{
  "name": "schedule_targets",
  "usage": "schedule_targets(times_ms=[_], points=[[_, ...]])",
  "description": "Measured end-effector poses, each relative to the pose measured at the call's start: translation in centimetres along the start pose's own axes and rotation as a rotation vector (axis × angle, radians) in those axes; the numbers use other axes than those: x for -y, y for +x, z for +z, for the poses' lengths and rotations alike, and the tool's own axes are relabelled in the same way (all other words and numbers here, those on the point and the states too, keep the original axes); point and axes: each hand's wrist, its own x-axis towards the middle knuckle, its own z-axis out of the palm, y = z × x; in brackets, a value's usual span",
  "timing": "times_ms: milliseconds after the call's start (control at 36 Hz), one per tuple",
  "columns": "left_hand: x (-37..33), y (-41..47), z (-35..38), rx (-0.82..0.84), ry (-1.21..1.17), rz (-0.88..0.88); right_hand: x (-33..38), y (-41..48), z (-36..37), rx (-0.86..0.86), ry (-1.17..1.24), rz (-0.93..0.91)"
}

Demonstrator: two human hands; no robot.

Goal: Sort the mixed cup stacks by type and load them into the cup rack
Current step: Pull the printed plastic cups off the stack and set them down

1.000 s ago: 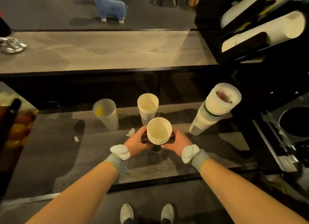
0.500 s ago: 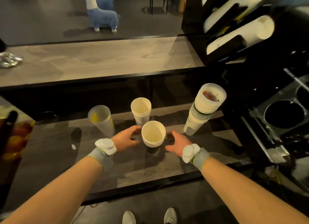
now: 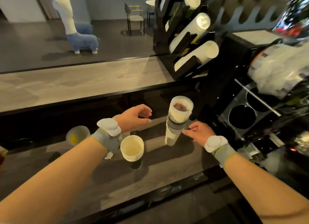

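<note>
A tall mixed cup stack (image 3: 176, 122) leans on the lower counter, a clear cup on top, white and dark-banded cups below. My left hand (image 3: 135, 117) hovers to its left, fingers curled, holding nothing. My right hand (image 3: 199, 132) is just right of the stack's lower half, fingers apart, fingertips close to it. A short stack of white paper cups (image 3: 132, 148) on a dark base stands nearer me. A frosted plastic cup (image 3: 76, 135) stands at the left. The black cup rack (image 3: 167, 40) at the upper right holds slanted white cup stacks.
A raised wooden bar top (image 3: 75, 83) runs behind the lower counter. Round black holes (image 3: 241, 117) of a machine lie to the right, below a bag of clear lids (image 3: 280, 70). A blue-and-white animal figure (image 3: 80, 38) and a chair (image 3: 135, 18) stand on the far floor.
Both hands let go of the short white cup stack and moved right and farther, to either side of the tall mixed stack. The view swung up and right.
</note>
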Motion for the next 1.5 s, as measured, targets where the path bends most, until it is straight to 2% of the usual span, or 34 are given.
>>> schedule_targets(times_ms=[111, 222, 361, 444, 861, 1194, 1500], points=[[-2.5, 2.8, 1.7, 0.028, 0.044, 0.024, 0.5, 1.2, -2.1, -0.062, 0.078, -0.05], [-4.1, 5.3, 3.6, 0.031, 0.042, 0.011, 1.3, 2.3, -2.9, -0.052, 0.22, -0.141], [-4.8, 6.7, 4.8, 0.052, -0.097, 0.03, 2.0, 3.0, -3.4, -0.03, 0.207, -0.269], [-4.9, 7.2, 5.4, 0.037, -0.104, 0.065, 1.8, 3.6, -3.5, -0.033, 0.226, -0.319], [-4.7, 8.2, 5.7, -0.094, -0.095, 0.087, 1.4, 4.6, -3.4, -0.094, 0.202, -0.359], [-6.2, 8.0, 3.1, -0.039, -0.254, 0.208, 3.1, 3.8, -6.2, -0.091, 0.331, -0.474], [-9.6, 7.3, -2.8, -0.2, -0.257, 0.308, 9.5, 1.9, -10.5, -0.148, 0.309, -0.642]])
